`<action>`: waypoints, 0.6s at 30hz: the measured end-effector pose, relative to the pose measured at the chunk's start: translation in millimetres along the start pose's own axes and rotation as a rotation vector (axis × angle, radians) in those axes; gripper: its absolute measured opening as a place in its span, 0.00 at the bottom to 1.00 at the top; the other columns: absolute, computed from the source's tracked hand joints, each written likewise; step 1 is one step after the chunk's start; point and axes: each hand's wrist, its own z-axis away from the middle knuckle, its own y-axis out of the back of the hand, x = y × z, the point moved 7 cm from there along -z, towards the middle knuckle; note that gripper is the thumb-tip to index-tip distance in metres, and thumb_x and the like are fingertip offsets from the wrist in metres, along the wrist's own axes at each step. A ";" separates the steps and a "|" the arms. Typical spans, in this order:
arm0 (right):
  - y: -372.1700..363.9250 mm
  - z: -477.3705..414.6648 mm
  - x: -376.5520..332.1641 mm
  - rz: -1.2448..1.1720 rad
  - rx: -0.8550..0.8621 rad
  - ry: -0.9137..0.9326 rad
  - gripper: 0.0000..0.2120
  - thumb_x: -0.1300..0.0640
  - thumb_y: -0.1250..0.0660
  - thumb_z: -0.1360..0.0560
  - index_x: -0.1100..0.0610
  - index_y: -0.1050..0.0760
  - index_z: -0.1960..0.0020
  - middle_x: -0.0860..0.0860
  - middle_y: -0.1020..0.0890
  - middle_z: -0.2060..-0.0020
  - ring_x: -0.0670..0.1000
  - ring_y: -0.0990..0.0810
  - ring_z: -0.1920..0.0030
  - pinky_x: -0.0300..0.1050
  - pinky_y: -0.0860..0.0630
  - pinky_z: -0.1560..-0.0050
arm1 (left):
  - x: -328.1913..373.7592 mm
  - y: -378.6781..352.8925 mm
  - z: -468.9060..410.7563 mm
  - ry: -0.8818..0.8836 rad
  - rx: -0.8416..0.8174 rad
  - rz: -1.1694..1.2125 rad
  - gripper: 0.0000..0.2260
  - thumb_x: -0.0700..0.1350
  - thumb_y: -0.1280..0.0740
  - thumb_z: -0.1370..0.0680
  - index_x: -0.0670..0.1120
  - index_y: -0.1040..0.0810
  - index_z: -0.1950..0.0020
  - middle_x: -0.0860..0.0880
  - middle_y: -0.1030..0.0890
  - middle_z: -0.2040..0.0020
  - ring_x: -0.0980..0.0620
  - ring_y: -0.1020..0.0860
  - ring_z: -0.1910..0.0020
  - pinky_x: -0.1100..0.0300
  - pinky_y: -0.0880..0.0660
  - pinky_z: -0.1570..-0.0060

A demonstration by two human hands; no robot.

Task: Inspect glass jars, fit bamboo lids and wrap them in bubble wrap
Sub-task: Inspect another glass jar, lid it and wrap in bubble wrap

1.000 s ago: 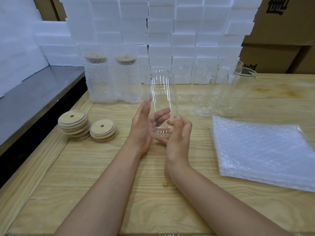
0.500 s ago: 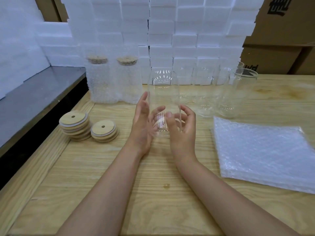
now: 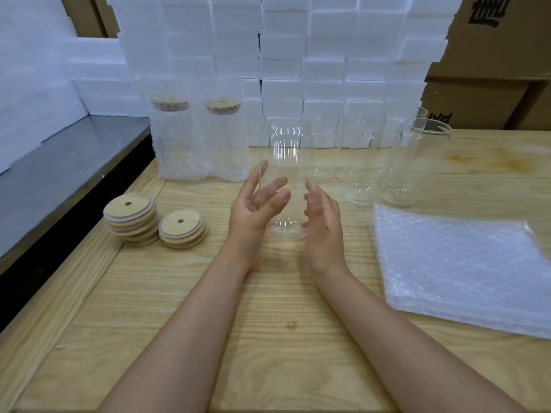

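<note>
A clear glass jar stands upright, mouth up, at the middle of the wooden table, between my two hands. My left hand lies against its left side, thumb up and fingers loosely extended behind the glass. At the jar's right side is my right hand, fingers relaxed and touching or nearly touching it. Two stacks of bamboo lids sit to the left. A pile of bubble wrap sheets lies to the right.
Two jars wrapped in bubble wrap with lids on stand at the back left. Several bare glass jars stand at the back right. White foam blocks and cardboard boxes wall the rear; a dark ledge runs along the left.
The fingers of both hands were curled round the jar's lower part and have since loosened and straightened. The jar has stayed upright at about the same spot.
</note>
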 end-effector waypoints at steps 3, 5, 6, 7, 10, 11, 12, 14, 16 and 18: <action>-1.3 -0.4 -2.8 -0.007 -0.032 0.009 0.30 0.34 0.41 0.32 0.44 0.36 0.33 0.43 0.29 0.43 0.33 0.28 0.47 0.32 0.29 0.45 | 4.5 -2.3 2.5 -0.052 -0.014 -0.069 0.39 0.51 0.24 0.38 0.54 0.34 0.29 0.52 0.20 0.38 0.56 0.23 0.41 0.62 0.25 0.45; -1.2 -1.9 -1.3 -0.006 -0.036 0.011 0.32 0.39 0.38 0.31 0.47 0.38 0.30 0.50 0.29 0.41 0.45 0.27 0.41 0.37 0.28 0.41 | 6.8 -3.8 4.4 -0.079 -0.020 -0.131 0.42 0.53 0.24 0.40 0.52 0.35 0.28 0.55 0.22 0.37 0.57 0.24 0.39 0.55 0.26 0.40; -1.5 -2.0 -0.7 -0.003 -0.037 0.010 0.34 0.40 0.37 0.32 0.48 0.38 0.29 0.50 0.29 0.40 0.49 0.28 0.39 0.42 0.28 0.38 | 7.4 -4.3 5.0 -0.090 -0.022 -0.163 0.41 0.53 0.25 0.40 0.52 0.34 0.28 0.55 0.23 0.36 0.58 0.24 0.38 0.52 0.27 0.37; -2.0 -1.9 -0.5 0.005 -0.039 0.011 0.35 0.41 0.36 0.33 0.48 0.39 0.28 0.48 0.29 0.40 0.49 0.28 0.38 0.44 0.28 0.38 | 8.2 -4.5 5.6 -0.105 -0.024 -0.196 0.40 0.53 0.24 0.40 0.53 0.33 0.29 0.56 0.23 0.36 0.57 0.25 0.37 0.48 0.28 0.35; -1.9 -1.3 1.1 0.025 -0.032 0.020 0.39 0.40 0.32 0.36 0.48 0.39 0.28 0.42 0.29 0.40 0.43 0.30 0.38 0.40 0.31 0.39 | 11.1 -5.7 6.8 -0.155 -0.033 -0.283 0.38 0.50 0.23 0.40 0.53 0.31 0.31 0.54 0.24 0.34 0.58 0.26 0.35 0.48 0.30 0.33; -1.0 -1.5 2.2 0.033 -0.027 0.026 0.40 0.40 0.31 0.36 0.48 0.39 0.28 0.39 0.29 0.41 0.43 0.31 0.36 0.40 0.32 0.39 | 11.8 -6.4 7.0 -0.166 -0.036 -0.300 0.39 0.49 0.22 0.40 0.52 0.31 0.31 0.54 0.25 0.33 0.58 0.27 0.34 0.50 0.31 0.32; -0.5 -1.9 3.2 0.042 -0.024 0.033 0.40 0.40 0.30 0.37 0.48 0.39 0.28 0.37 0.29 0.41 0.44 0.33 0.34 0.40 0.32 0.38 | 11.8 -7.0 7.2 -0.175 -0.040 -0.313 0.40 0.46 0.21 0.40 0.50 0.32 0.30 0.54 0.25 0.32 0.58 0.27 0.33 0.52 0.32 0.31; -0.5 -2.1 4.4 0.036 -0.034 0.040 0.39 0.39 0.28 0.38 0.46 0.38 0.30 0.37 0.30 0.40 0.46 0.35 0.31 0.36 0.32 0.40 | 10.9 -8.2 8.0 -0.196 -0.049 -0.339 0.39 0.42 0.21 0.39 0.45 0.32 0.31 0.53 0.27 0.31 0.56 0.29 0.31 0.53 0.34 0.29; -1.4 -2.3 4.2 0.009 -0.048 0.036 0.37 0.36 0.27 0.42 0.40 0.36 0.36 0.39 0.30 0.37 0.45 0.35 0.32 0.25 0.31 0.50 | 10.3 -8.5 9.0 -0.224 -0.053 -0.369 0.39 0.39 0.20 0.38 0.43 0.34 0.30 0.56 0.27 0.31 0.56 0.30 0.30 0.55 0.34 0.30; -1.4 -3.6 2.8 0.007 -0.057 0.049 0.35 0.36 0.27 0.44 0.35 0.37 0.41 0.36 0.31 0.36 0.41 0.34 0.34 0.24 0.30 0.54 | 10.0 -8.0 10.1 -0.251 -0.050 -0.411 0.40 0.39 0.21 0.38 0.45 0.34 0.30 0.65 0.27 0.34 0.61 0.30 0.32 0.61 0.31 0.34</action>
